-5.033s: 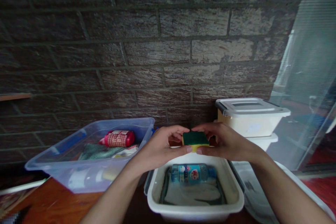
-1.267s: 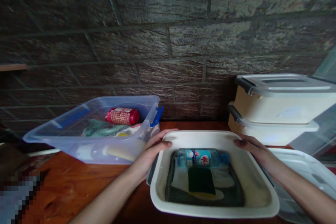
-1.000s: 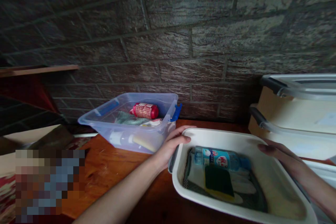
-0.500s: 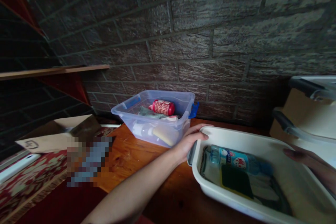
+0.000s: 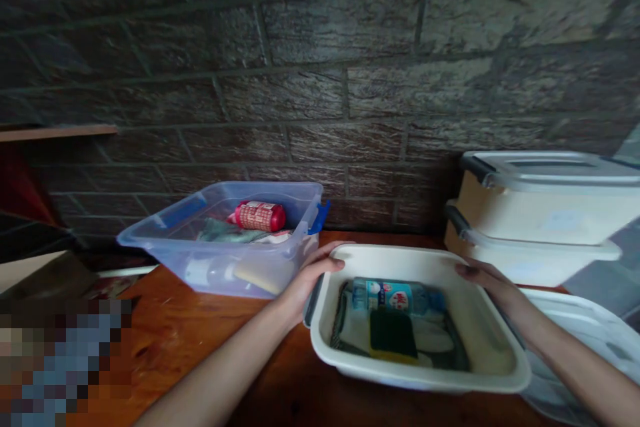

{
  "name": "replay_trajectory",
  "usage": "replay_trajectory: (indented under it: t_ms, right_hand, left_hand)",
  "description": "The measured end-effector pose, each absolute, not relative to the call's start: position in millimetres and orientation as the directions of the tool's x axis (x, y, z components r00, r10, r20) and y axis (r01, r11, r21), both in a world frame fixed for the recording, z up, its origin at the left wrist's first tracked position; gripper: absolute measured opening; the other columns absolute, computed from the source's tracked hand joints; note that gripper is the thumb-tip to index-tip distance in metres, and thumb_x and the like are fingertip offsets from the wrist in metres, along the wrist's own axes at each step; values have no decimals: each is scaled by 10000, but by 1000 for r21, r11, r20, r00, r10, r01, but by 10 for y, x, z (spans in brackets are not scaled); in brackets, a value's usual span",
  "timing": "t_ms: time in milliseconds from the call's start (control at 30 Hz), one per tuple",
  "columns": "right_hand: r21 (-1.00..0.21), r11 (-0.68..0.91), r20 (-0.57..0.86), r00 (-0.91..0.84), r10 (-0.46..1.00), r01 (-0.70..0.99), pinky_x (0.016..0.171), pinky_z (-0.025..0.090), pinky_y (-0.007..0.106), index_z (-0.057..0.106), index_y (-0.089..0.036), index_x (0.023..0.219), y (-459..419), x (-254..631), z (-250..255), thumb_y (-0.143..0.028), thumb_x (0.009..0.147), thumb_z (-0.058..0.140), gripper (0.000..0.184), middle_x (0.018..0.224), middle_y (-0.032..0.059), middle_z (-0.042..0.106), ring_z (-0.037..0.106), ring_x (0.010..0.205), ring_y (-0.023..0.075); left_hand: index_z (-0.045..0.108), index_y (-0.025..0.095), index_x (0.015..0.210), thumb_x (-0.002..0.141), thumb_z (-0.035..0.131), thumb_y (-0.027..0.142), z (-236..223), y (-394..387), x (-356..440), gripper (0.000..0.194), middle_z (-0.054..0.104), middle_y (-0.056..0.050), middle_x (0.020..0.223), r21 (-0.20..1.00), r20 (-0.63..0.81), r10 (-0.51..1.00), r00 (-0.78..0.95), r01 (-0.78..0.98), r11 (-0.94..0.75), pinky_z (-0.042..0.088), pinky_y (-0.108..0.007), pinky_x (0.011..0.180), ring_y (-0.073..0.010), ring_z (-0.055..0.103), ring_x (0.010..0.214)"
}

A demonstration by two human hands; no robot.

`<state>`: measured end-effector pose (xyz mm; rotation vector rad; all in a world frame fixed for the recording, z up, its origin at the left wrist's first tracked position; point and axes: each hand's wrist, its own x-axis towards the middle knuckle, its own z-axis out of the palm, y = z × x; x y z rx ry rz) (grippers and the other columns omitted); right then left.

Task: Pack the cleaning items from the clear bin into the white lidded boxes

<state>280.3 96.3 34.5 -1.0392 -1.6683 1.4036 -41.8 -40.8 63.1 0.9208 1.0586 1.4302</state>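
Observation:
A cream plastic storage bin (image 5: pixel 480 377) sits between my two hands over the wooden table. My left hand (image 5: pixel 315 273) is closed round its far left corner, thumb over the rim. On the far right side, my right hand (image 5: pixel 485 280) grips the rim, fingers partly hidden. Inside the bin lie a clear bottle with a blue label (image 5: pixel 393 296), a sponge with a dark green face (image 5: pixel 393 335) and some folded cloth (image 5: pixel 435 337). Left of the bin stands a translucent bluish box (image 5: pixel 220 190) holding a red bottle (image 5: pixel 260 216), cloth and a pale bottle.
Two lidded cream bins (image 5: pixel 535 210) are stacked at the right by the brick wall (image 5: pixel 305 100). A clear lid (image 5: pixel 595 340) lies in front of them. At the left are a cardboard box (image 5: pixel 45 280) and a blurred-out patch. The wooden table (image 5: pixel 165 340) runs underneath.
My view has swung right, so everything sits further left in it. Both hands still hold the cream bin, and the stacked bins and the clear lid show more fully.

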Motion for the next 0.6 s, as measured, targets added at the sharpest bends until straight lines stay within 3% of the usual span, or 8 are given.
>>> replay_trajectory:
  t_ms: [100, 267, 433, 533, 600]
  right_hand:
    - [-994, -1, -45, -413, 910, 108, 824, 573, 456, 725, -177, 1132, 895, 2802, 407, -575, 843, 667, 495, 1012, 100, 778, 726, 939, 344]
    - [-975, 151, 102, -274, 956, 164, 947, 523, 446, 740, -189, 1120, 901, 2844, 456, -621, 821, 684, 529, 1176, 96, 740, 651, 1136, 342]
    - [-970, 219, 147, -467, 872, 105, 883, 548, 422, 729, -161, 1108, 908, 2938, 700, -602, 924, 570, 504, 1033, 86, 767, 704, 985, 295]
    - [-962, 269, 203, -531, 823, 50, 891, 555, 422, 707, -165, 1144, 934, 3165, 836, -556, 951, 555, 462, 1112, 112, 755, 714, 992, 280]
    - [-931, 350, 245, -532, 810, 105, 924, 552, 431, 713, -171, 1140, 917, 3412, 871, -541, 942, 578, 441, 1150, 126, 750, 712, 1026, 289]
  left_hand:
    - [681, 223, 1274, 805, 655, 242, 664, -423, -423, 470, 748, -30, 1093, 963, -33, 987, -155, -269, -10, 467, -285, 785, -234, 666, 964]
    - [691, 210, 1265, 852, 628, 327, 724, -474, -402, 433, 724, -52, 1246, 987, 19, 973, -229, -152, -55, 491, -335, 883, -282, 673, 1077]
    - [633, 178, 1324, 921, 584, 402, 773, -482, -410, 464, 716, -80, 1230, 979, 23, 978, -207, -192, -64, 509, -347, 888, -257, 679, 1029]
    - [583, 177, 1370, 962, 531, 489, 787, -502, -449, 517, 694, -98, 1278, 964, -52, 979, -199, -265, -2, 500, -386, 964, -275, 664, 1110]
    - [563, 181, 1383, 963, 525, 535, 787, -559, -496, 551, 665, -107, 1343, 961, -99, 971, -216, -274, 37, 472, -414, 1034, -300, 623, 1214]
